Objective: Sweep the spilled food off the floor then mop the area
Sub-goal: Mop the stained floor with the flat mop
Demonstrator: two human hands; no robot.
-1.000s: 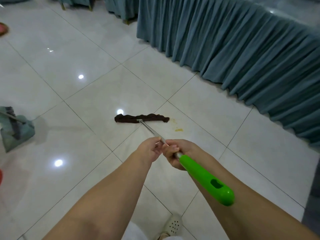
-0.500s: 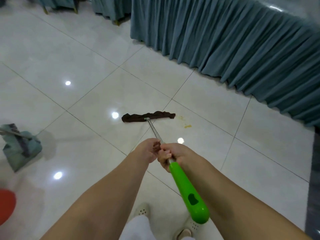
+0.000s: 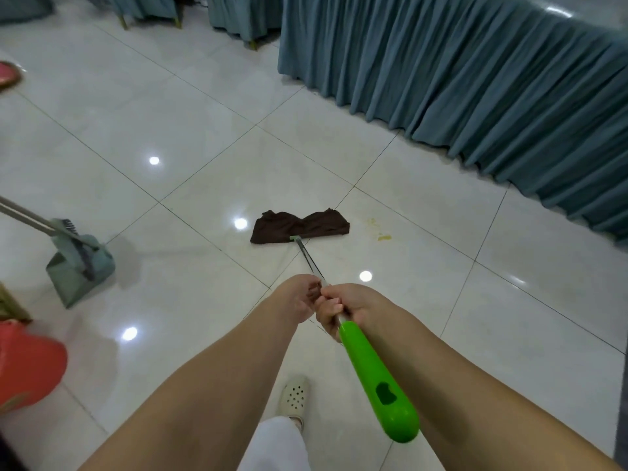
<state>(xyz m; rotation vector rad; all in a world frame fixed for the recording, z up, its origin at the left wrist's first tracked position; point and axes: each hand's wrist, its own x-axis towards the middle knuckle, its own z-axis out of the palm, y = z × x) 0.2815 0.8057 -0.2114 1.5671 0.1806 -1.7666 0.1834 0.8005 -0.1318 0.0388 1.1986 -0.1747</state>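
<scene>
Mop (image 3: 307,248): dark brown cloth head, crumpled, flat on the white tile floor (image 3: 163,107), lying crosswise w/ its long side running left-right. Thin metal shaft runs from the head's near edge back toward the person, ending in a bright green grip (image 3: 375,382) w/ a hanging hole, butt pointing at the camera. Long axis slants from floor centre down to lower right. Yellow food smears (image 3: 380,232) sit just right of the head, apart from it. Right hand (image 3: 343,311) has fingers curled tight round the shaft just above the grip; left hand (image 3: 302,300) is curled on the shaft right ahead, touching the right. Dustpan w/ brush (image 3: 76,263) stands near the left edge; teal table skirt (image 3: 475,79) along the far right; red bucket (image 3: 27,365) at lower left.
</scene>
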